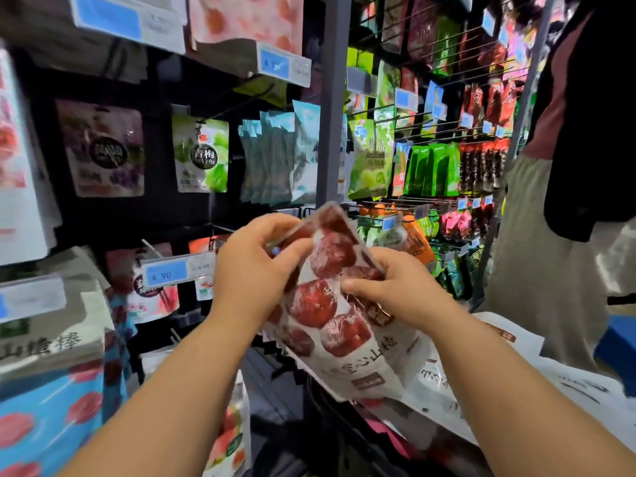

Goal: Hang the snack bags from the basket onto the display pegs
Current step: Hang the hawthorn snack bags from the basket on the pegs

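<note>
Now the hawthorn snack bag [330, 304] sits between both sets of fingers: left hand [251, 270] curled round its top, right hand [392, 290] pinching its side. Level the top before seeking the peg [153, 246] left of the fingers.

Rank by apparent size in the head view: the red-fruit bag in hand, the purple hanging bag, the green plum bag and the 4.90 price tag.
1. red-fruit bag, helped by being nearest the camera
2. purple bag
3. green plum bag
4. price tag
</note>
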`<state>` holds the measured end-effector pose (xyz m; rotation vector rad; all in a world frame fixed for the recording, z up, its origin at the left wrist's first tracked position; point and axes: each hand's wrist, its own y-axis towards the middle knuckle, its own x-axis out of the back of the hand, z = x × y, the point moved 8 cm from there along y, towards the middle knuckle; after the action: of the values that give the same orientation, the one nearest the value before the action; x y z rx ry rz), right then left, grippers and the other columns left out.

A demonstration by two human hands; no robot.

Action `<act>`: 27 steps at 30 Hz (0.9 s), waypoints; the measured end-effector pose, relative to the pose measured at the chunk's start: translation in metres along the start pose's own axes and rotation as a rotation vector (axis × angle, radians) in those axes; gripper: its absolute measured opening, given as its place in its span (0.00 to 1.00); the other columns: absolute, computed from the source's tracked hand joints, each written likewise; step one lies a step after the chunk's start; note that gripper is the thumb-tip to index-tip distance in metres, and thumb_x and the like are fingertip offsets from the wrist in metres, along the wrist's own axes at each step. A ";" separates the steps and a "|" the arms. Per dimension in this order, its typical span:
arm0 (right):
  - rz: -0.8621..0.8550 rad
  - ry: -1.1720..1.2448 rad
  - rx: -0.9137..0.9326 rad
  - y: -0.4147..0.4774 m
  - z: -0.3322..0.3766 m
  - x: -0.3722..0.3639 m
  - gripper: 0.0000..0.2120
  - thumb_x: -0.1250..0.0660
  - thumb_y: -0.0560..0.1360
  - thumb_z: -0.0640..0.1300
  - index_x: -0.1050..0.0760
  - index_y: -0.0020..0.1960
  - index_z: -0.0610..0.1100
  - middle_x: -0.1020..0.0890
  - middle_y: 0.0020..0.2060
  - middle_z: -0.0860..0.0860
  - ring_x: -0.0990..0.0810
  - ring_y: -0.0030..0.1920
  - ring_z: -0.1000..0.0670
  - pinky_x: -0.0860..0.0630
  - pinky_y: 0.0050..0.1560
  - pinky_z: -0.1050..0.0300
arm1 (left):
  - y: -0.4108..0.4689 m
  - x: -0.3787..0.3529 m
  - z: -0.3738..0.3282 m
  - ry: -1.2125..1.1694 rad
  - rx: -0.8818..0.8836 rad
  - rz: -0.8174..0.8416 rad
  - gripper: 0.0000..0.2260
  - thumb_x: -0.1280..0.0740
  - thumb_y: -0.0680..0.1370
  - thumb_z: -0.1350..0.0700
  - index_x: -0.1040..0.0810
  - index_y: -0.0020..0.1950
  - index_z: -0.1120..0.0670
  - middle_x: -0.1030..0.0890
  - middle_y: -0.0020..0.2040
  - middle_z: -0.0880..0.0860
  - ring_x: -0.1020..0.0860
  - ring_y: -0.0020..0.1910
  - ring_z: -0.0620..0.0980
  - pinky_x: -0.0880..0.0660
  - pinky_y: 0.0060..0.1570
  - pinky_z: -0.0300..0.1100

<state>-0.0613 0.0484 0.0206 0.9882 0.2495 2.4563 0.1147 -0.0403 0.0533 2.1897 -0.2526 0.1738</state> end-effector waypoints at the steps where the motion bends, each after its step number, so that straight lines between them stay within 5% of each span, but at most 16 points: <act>1: -0.032 0.094 -0.031 -0.002 -0.004 0.003 0.06 0.25 0.73 0.46 0.19 0.49 0.49 0.13 0.43 0.51 0.15 0.44 0.52 0.18 0.47 0.54 | -0.001 0.001 0.009 0.028 0.061 -0.011 0.13 0.24 0.71 0.51 0.22 0.50 0.38 0.19 0.50 0.38 0.21 0.53 0.40 0.24 0.57 0.41; 3: -0.105 0.292 -0.093 -0.007 -0.014 0.009 0.04 0.27 0.75 0.44 0.20 0.49 0.49 0.13 0.42 0.50 0.14 0.42 0.50 0.17 0.43 0.57 | -0.008 0.000 0.030 0.100 0.196 -0.014 0.27 0.23 0.68 0.45 0.28 0.65 0.41 0.23 0.61 0.45 0.26 0.63 0.49 0.28 0.65 0.52; 7: -0.177 0.547 -0.207 -0.014 -0.035 0.009 0.07 0.28 0.76 0.41 0.20 0.53 0.44 0.13 0.43 0.46 0.13 0.44 0.43 0.17 0.49 0.45 | -0.039 -0.025 0.060 -0.178 0.504 0.038 0.50 0.19 0.61 0.42 0.44 0.76 0.44 0.32 0.71 0.48 0.29 0.67 0.48 0.31 0.67 0.50; 11: -0.253 0.690 -0.266 -0.020 -0.051 0.014 0.08 0.28 0.75 0.41 0.19 0.55 0.42 0.13 0.46 0.44 0.14 0.47 0.40 0.18 0.53 0.40 | -0.082 -0.084 0.064 -0.817 0.826 0.374 0.29 0.21 0.67 0.56 0.27 0.66 0.55 0.17 0.57 0.59 0.17 0.52 0.57 0.19 0.49 0.52; 15: -0.264 0.723 -0.288 -0.032 -0.061 0.020 0.08 0.29 0.77 0.41 0.20 0.56 0.42 0.13 0.46 0.44 0.14 0.46 0.41 0.18 0.52 0.41 | -0.117 -0.106 0.061 -0.968 0.908 0.612 0.22 0.19 0.59 0.59 0.15 0.52 0.58 0.17 0.53 0.64 0.16 0.49 0.63 0.18 0.43 0.55; 20: -0.049 0.261 -0.252 -0.056 -0.080 0.040 0.08 0.32 0.78 0.50 0.22 0.55 0.48 0.14 0.50 0.52 0.16 0.52 0.51 0.19 0.53 0.50 | -0.133 -0.108 0.082 -0.863 0.977 0.541 0.20 0.25 0.61 0.71 0.17 0.53 0.62 0.16 0.49 0.66 0.16 0.44 0.64 0.18 0.43 0.59; 25: 0.290 -0.346 -0.205 -0.095 -0.112 0.071 0.17 0.23 0.69 0.56 0.24 0.54 0.65 0.26 0.62 0.68 0.30 0.61 0.72 0.33 0.65 0.68 | -0.138 -0.090 0.112 -0.855 1.047 0.376 0.35 0.16 0.52 0.59 0.20 0.57 0.63 0.17 0.50 0.67 0.16 0.46 0.65 0.19 0.43 0.59; 27: 0.426 -0.406 -0.218 -0.109 -0.129 0.063 0.21 0.21 0.65 0.57 0.25 0.54 0.67 0.30 0.67 0.69 0.36 0.69 0.68 0.40 0.70 0.66 | -0.143 -0.085 0.121 -0.867 1.096 0.341 0.27 0.21 0.61 0.60 0.21 0.57 0.64 0.17 0.50 0.67 0.16 0.42 0.64 0.18 0.37 0.58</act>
<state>-0.1499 0.1755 -0.0712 1.5277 -0.3932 2.4914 0.0715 -0.0457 -0.1474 3.1637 -1.2536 -0.6214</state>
